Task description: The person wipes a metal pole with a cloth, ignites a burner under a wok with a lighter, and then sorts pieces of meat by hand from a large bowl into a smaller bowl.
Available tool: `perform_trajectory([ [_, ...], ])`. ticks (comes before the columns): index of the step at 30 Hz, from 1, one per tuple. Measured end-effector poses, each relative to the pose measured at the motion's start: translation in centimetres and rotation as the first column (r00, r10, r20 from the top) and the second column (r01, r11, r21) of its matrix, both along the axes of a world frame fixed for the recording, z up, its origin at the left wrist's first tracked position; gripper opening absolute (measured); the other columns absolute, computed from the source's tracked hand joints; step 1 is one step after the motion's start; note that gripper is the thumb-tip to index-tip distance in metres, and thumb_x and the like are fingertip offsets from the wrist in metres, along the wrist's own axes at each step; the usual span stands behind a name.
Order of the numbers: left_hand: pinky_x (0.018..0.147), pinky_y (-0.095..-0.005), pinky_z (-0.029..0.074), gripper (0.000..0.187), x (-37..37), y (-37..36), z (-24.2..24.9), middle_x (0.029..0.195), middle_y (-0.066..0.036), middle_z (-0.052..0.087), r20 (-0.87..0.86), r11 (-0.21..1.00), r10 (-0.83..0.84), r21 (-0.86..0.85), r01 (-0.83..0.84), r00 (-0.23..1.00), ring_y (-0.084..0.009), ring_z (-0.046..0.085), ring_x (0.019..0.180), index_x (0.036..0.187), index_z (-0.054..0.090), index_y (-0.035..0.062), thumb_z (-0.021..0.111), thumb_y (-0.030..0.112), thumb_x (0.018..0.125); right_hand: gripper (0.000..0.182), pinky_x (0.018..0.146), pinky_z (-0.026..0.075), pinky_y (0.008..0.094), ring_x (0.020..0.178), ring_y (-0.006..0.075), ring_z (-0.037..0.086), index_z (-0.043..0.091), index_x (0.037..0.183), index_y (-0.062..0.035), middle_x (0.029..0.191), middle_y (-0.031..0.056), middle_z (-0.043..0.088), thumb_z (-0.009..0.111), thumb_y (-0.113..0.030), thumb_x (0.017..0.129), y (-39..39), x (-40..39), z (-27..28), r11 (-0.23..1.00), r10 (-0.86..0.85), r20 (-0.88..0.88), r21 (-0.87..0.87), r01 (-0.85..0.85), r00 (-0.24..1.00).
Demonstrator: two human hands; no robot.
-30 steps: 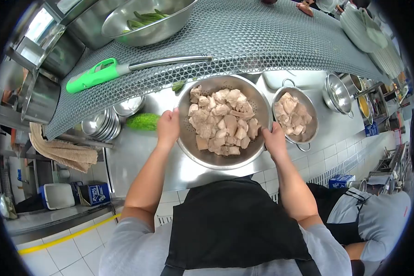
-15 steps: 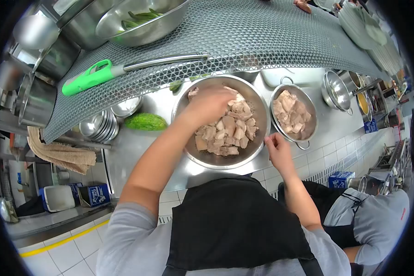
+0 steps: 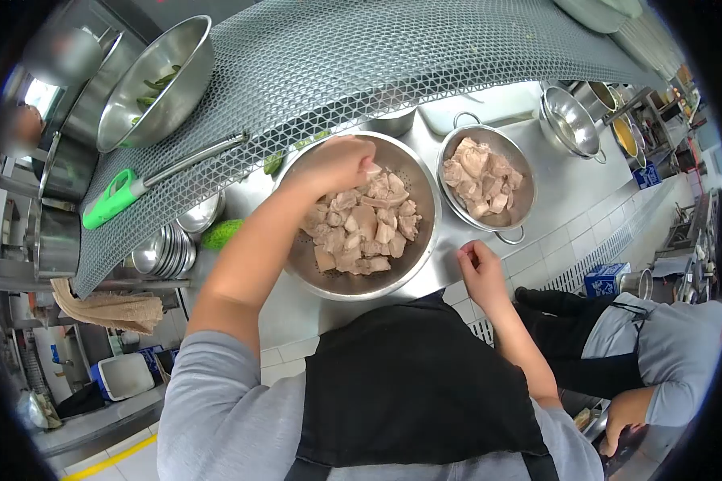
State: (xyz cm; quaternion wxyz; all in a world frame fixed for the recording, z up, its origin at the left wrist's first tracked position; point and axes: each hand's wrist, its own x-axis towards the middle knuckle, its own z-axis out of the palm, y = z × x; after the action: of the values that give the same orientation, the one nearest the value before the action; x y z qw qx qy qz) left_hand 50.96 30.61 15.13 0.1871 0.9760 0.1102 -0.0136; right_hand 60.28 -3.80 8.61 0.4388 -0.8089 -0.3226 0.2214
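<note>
A large steel colander bowl [image 3: 413, 268] on the counter holds a heap of pale cooked meat chunks [image 3: 365, 228]. Over its far side is my left hand [image 3: 341, 164], fingers bent and closed at a pale piece of meat [image 3: 373, 170]; the fingertips are partly hidden. My right hand [image 3: 485, 276] hangs near the counter's front edge, thumb and fingers curled together, with nothing visible in them. It is apart from both bowls. Beyond it, to the right, a smaller two-handled steel colander [image 3: 521, 204] holds more meat chunks [image 3: 480, 176].
A mat-covered shelf [image 3: 361, 56] overhangs the counter, with a green-handled lighter [image 3: 112, 199] and a steel bowl [image 3: 188, 92] of green vegetables on it. Stacked small bowls [image 3: 164, 250] and a green cucumber [image 3: 221, 234] lie left. Another person [image 3: 658, 345] is at right.
The view has turned and shifted. My left hand has drawn back from the middle of the heap towards the large bowl's far rim. My right hand is now farther from that bowl's rim.
</note>
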Motion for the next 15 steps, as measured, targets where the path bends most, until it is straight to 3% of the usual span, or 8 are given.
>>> perform_trajectory([
  [1, 0.076, -0.0438, 0.048, 0.01, -0.5, 0.6, -0.8, 0.087, -0.012, 0.062, 0.098, 1.0, 0.002, -0.001, -0.002, 0.995, -0.0343, 0.06, 0.087, 0.084, 0.058, 0.0084, 0.064, 0.012, 0.077, 0.018, 0.058, 0.044, 0.0353, 0.061, 0.024, 0.054, 0.059, 0.088, -0.0007, 0.068, 0.0113, 0.056, 0.067, -0.017, 0.09, 0.1, 0.2, 0.4, 1.0, 0.007, -0.005, 0.0, -0.007, 1.0],
  [6, 0.074, -0.042, 0.048, 0.012, -4.6, -3.3, 2.0, 0.085, -0.012, 0.062, 0.354, 0.999, -0.023, -0.02, 0.032, 0.935, -0.034, 0.059, 0.085, 0.088, 0.059, 0.0065, 0.063, 0.008, 0.078, 0.014, 0.061, 0.049, 0.0375, 0.067, 0.028, 0.061, 0.062, 0.092, -0.0026, 0.079, 0.0126, 0.06, 0.069, -0.014, 0.087, 3.5, 0.0, 5.3, 0.979, 0.153, 0.316, 0.084, -0.188, 0.936],
  [7, 0.073, -0.0415, 0.048, 0.012, -5.4, -3.7, 1.6, 0.086, -0.012, 0.063, 0.389, 0.996, 0.088, -0.064, -0.069, 0.917, -0.034, 0.06, 0.083, 0.091, 0.06, 0.0057, 0.063, 0.008, 0.079, 0.014, 0.061, 0.049, 0.0375, 0.067, 0.028, 0.061, 0.062, 0.092, -0.0026, 0.079, 0.0126, 0.06, 0.069, -0.014, 0.087, 4.5, -0.1, 6.0, 0.977, 0.161, 0.316, 0.085, -0.197, 0.935],
  [9, 0.073, -0.0387, 0.051, 0.015, -7.2, -4.5, 1.7, 0.09, -0.013, 0.066, 0.411, 0.946, 0.324, -0.122, -0.301, 0.852, -0.0317, 0.064, 0.081, 0.099, 0.063, 0.0029, 0.061, 0.007, 0.085, 0.017, 0.071, 0.051, 0.039, 0.08, 0.0273, 0.064, 0.064, 0.094, -0.0033, 0.083, 0.0117, 0.063, 0.071, -0.014, 0.083, 6.8, -0.4, 6.8, 0.873, 0.38, 0.446, 0.116, -0.474, 0.81],
  [10, 0.073, -0.0387, 0.051, 0.015, -7.9, -4.6, 1.8, 0.09, -0.013, 0.066, 0.41, 0.944, 0.33, -0.121, -0.308, 0.85, -0.0317, 0.064, 0.081, 0.099, 0.063, 0.0029, 0.061, 0.007, 0.085, 0.017, 0.071, 0.051, 0.039, 0.08, 0.0273, 0.064, 0.064, 0.094, -0.0033, 0.083, 0.0117, 0.063, 0.071, -0.014, 0.083, 8.4, -0.9, 6.9, 0.869, 0.386, 0.445, 0.118, -0.48, 0.808],
  [12, 0.069, -0.0387, 0.053, 0.014, -9.2, -4.9, 2.0, 0.082, -0.014, 0.065, 0.457, 0.843, 0.538, -0.274, -0.464, 0.708, -0.0303, 0.065, 0.075, 0.098, 0.064, 0.0057, 0.062, 0.009, 0.084, 0.022, 0.077, 0.052, 0.0395, 0.081, 0.0303, 0.063, 0.067, 0.096, -0.0041, 0.086, 0.0119, 0.064, 0.074, -0.018, 0.08, 11.5, -2.2, 6.7, 0.785, 0.403, 0.655, 0.112, -0.609, 0.639],
  [13, 0.072, -0.0377, 0.053, 0.014, -9.8, -5.1, 2.4, 0.085, -0.013, 0.065, 0.399, 0.836, 0.547, -0.31, -0.453, 0.736, -0.0281, 0.065, 0.078, 0.099, 0.065, 0.0053, 0.062, 0.008, 0.085, 0.022, 0.077, 0.052, 0.0395, 0.081, 0.0303, 0.063, 0.067, 0.096, -0.0041, 0.086, 0.0119, 0.064, 0.074, -0.018, 0.08, 12.7, -2.9, 5.9, 0.779, 0.411, 0.656, 0.108, -0.617, 0.633],
  [15, 0.074, -0.0359, 0.052, 0.016, -10.8, -5.8, 2.1, 0.09, -0.012, 0.066, 0.383, 0.852, 0.52, -0.295, -0.433, 0.763, -0.026, 0.065, 0.082, 0.102, 0.065, 0.0047, 0.062, 0.007, 0.086, 0.027, 0.085, 0.05, 0.0411, 0.085, 0.0311, 0.062, 0.069, 0.099, -0.0052, 0.087, 0.014, 0.065, 0.075, -0.02, 0.077, 14.7, -3.9, 3.6, 0.839, 0.465, 0.73, -0.183, -0.512, 0.501],
])
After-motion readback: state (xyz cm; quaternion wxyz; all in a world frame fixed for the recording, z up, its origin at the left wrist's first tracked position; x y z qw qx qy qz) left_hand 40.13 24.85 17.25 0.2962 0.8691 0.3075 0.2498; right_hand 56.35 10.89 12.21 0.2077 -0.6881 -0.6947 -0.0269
